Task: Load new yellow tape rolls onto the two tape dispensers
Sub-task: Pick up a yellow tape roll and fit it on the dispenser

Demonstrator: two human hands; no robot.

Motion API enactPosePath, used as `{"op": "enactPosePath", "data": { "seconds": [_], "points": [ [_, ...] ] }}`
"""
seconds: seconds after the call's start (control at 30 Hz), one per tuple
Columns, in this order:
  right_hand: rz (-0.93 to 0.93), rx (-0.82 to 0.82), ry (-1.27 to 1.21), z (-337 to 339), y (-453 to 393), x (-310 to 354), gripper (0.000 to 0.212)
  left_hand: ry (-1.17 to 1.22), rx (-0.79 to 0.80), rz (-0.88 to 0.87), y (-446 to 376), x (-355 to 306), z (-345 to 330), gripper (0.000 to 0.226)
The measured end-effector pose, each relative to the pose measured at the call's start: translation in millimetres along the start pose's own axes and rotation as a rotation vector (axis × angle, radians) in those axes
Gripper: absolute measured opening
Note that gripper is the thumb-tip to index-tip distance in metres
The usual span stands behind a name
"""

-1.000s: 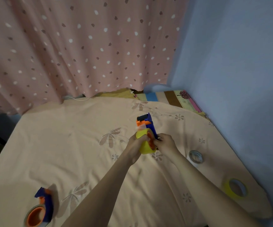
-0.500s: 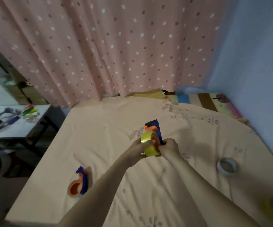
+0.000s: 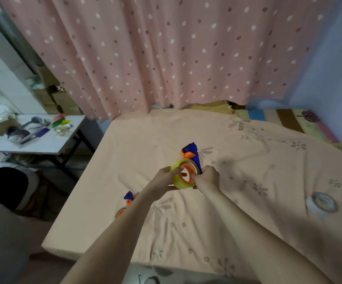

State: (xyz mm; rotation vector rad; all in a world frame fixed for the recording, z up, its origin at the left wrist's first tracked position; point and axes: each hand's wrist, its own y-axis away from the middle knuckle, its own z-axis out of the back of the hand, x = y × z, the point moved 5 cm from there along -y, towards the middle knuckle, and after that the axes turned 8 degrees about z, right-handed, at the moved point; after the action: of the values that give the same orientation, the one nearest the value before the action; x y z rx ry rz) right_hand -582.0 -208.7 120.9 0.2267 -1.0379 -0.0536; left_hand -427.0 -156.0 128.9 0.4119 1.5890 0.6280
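Peach floral bedsheet (image 3: 258, 171) covers the work surface, with a pink polka-dot curtain (image 3: 166, 58) hanging at the far side and a pale blue wall (image 3: 334, 68) to the right. Near the middle of the sheet, both hands hold a blue-and-orange plastic tape dispenser (image 3: 191, 153) raised just above the fabric. The left hand (image 3: 163, 179) is curled around the near-left rim of a translucent yellow tape roll (image 3: 179, 177), its thumb lying across the roll's face; the right hand (image 3: 207, 179) is clenched on the dispenser body at the roll's right side. The roll appears seated around the orange hub (image 3: 187, 173), so the step in hand is judged to be pressing the first roll fully home. The next move probably calls for freeing the tape's end and leading it up to the blue cutter head; whether the roll is fully seated cannot be told. A second blue-and-orange tape dispenser (image 3: 126, 206) lies on the sheet to the near left, partly hidden by the left forearm, its hub bare of yellow tape. A pale, nearly spent tape ring (image 3: 321, 203) lies well apart to the right; no second yellow roll is in view. Nothing obstructs the hands, though the left forearm crosses over the second dispenser. A white side table (image 3: 43, 144) with blurred clutter stands off the bed to the far left.
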Motion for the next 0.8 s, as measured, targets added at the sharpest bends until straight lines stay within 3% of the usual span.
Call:
{"op": "enactPosePath", "data": {
  "seconds": [0.4, 0.63, 0.8],
  "points": [
    [-0.127, -0.076, 0.046, -169, 64, 41, 0.021, -0.116, 0.029, 0.106, 10, 54, 190, 0.048],
    [-0.13, 0.02, 0.106, -226, 81, 59, 0.026, -0.123, 0.074, 0.191, 16, 78, 253, 0.038],
    [-0.097, 0.107, 0.117, -263, 83, 67, 0.023, -0.107, 0.016, 0.259, 24, 90, 287, 0.028]
  ]
}}
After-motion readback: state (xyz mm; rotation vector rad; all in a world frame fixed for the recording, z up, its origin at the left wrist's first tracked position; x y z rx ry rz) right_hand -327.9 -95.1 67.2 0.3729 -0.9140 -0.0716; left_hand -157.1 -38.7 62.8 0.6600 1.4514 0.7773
